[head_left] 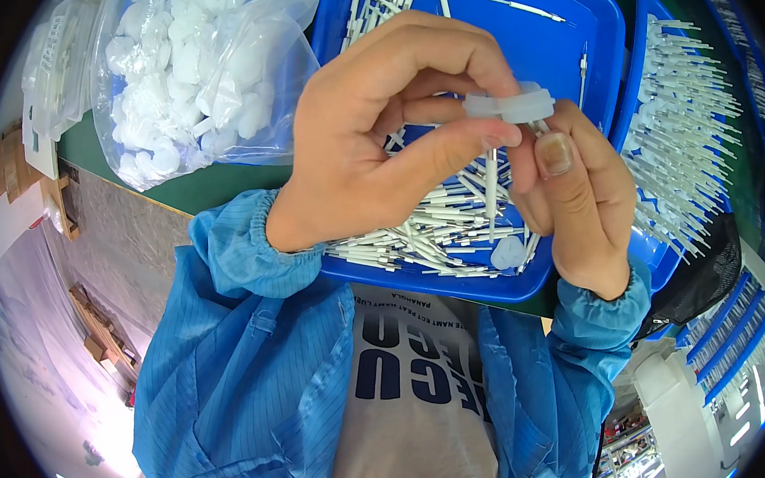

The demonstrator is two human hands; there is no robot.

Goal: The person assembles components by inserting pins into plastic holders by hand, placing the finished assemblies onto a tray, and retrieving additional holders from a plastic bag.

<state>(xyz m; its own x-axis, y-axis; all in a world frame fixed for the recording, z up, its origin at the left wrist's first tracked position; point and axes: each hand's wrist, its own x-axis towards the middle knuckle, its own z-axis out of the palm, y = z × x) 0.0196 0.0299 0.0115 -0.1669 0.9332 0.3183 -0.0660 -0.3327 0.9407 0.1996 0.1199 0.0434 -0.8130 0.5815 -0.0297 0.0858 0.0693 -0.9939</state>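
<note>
Cap (510, 104) is sitting between the two hands, its broad side running left to right. The left hand (342, 145) is pinching it nearly closed, thumb below and forefinger above, holding its left part and leaving the rest poking out. The right hand (585, 191) is reaching in from the other side with thumb and forefinger drawn together, and seems to be gripping a clear stub (538, 127) just under the cap's right part; the thumb is hiding how much is inside that pinch.

Below the cap, a white rod (491, 188) is hanging with its long axis running toward the wearer's body, roughly crosswise to the cap. Its upper end is meeting the left thumb's tip, so the left hand is lying nearer there, while its thin lower end is pointing beside the right hand's curled fingers. Whether cap and rod are joining behind the thumb, I cannot tell.

Under both hands, a pile (426, 228) of rods is lying in the blue tray (529, 50), with a loose disc (508, 253) resting near its close edge. Farther left, a clear bag (189, 84) is holding white pieces; right of the tray, a dense bunch (683, 133) of rods is bristling outward.
</note>
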